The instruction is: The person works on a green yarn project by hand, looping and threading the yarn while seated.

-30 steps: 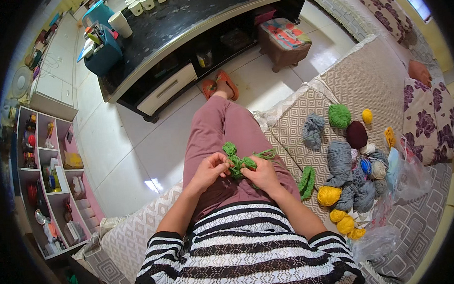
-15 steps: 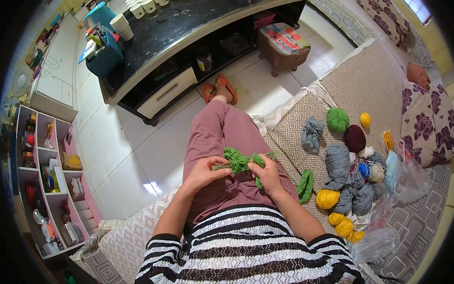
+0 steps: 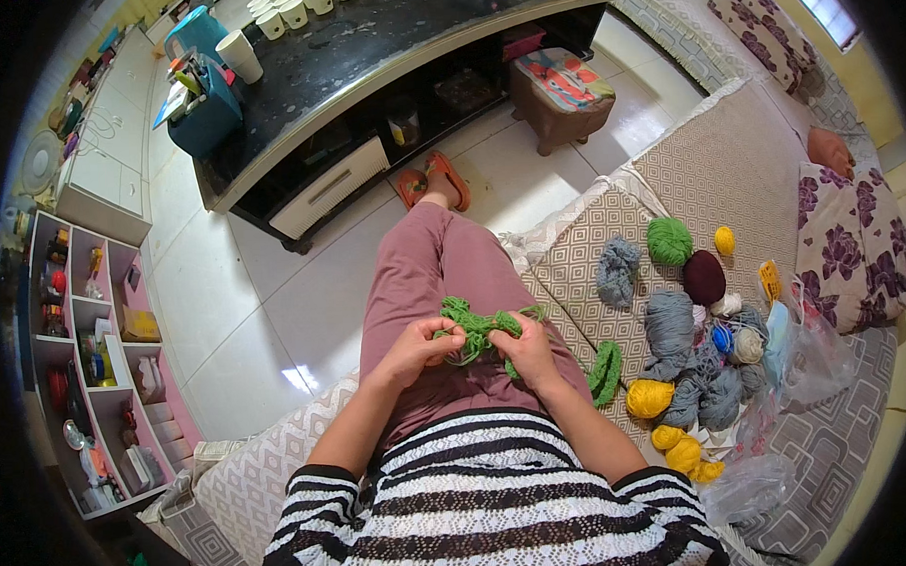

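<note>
A loose bundle of green yarn [image 3: 471,322] lies across my lap, between my two hands. My left hand [image 3: 423,350] pinches strands at its left side, thumb and fingertips together. On the other side, my right hand [image 3: 527,348] grips the yarn with bent fingers, and a green piece hangs below that hand. Whether a hook or needle is among the strands I cannot make out. Apart from the bundle, a green knitted or crocheted strip [image 3: 605,373] rests on the sofa just right of my thigh.
On the sofa to my right are a green yarn ball [image 3: 669,242], a maroon ball [image 3: 704,277], grey skeins [image 3: 669,327], yellow balls [image 3: 651,398] and a plastic bag [image 3: 820,355]. Ahead stands a black-topped table [image 3: 365,47] with cups, beside a stool [image 3: 563,99]. A compartment shelf [image 3: 117,390] is at left.
My left hand has shifted slightly right, closer to my right hand, and its fingers are more tightly pinched. The green bundle has spread a little under them.
</note>
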Action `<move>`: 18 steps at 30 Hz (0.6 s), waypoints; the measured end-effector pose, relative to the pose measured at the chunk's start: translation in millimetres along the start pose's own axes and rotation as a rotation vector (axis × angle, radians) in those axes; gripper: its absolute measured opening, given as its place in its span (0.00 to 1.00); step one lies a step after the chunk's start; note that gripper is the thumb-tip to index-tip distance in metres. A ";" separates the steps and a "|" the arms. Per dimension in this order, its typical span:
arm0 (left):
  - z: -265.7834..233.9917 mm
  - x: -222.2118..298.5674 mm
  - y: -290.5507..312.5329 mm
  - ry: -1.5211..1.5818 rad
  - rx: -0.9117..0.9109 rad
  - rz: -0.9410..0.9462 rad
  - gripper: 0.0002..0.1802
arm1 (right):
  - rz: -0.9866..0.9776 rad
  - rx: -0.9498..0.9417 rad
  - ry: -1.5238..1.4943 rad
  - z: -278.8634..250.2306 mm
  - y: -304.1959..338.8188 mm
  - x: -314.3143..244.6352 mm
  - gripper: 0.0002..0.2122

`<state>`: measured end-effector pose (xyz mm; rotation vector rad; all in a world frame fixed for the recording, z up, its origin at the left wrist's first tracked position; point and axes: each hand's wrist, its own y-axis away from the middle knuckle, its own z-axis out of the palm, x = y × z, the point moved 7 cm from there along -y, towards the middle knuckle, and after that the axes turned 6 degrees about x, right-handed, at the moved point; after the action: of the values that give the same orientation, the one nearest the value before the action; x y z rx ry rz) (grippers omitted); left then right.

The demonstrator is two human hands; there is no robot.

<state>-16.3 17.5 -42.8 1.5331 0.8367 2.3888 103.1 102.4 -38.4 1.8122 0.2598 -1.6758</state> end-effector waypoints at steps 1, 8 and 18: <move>1.4 -1.6 0.2 0.066 -0.065 -0.009 0.09 | -0.010 0.010 0.037 -1.1 -1.0 1.4 0.05; 10.1 3.0 -1.9 0.001 -0.030 -0.017 0.07 | -0.018 0.003 0.005 0.9 0.6 -5.4 0.05; 8.3 -3.3 -6.7 -0.009 -0.032 -0.021 0.05 | -0.115 0.174 -0.007 -11.8 2.9 -5.4 0.07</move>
<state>-8.5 24.6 -46.5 1.5140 0.8056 2.3673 113.5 108.4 -32.7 1.9501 0.2252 -1.8335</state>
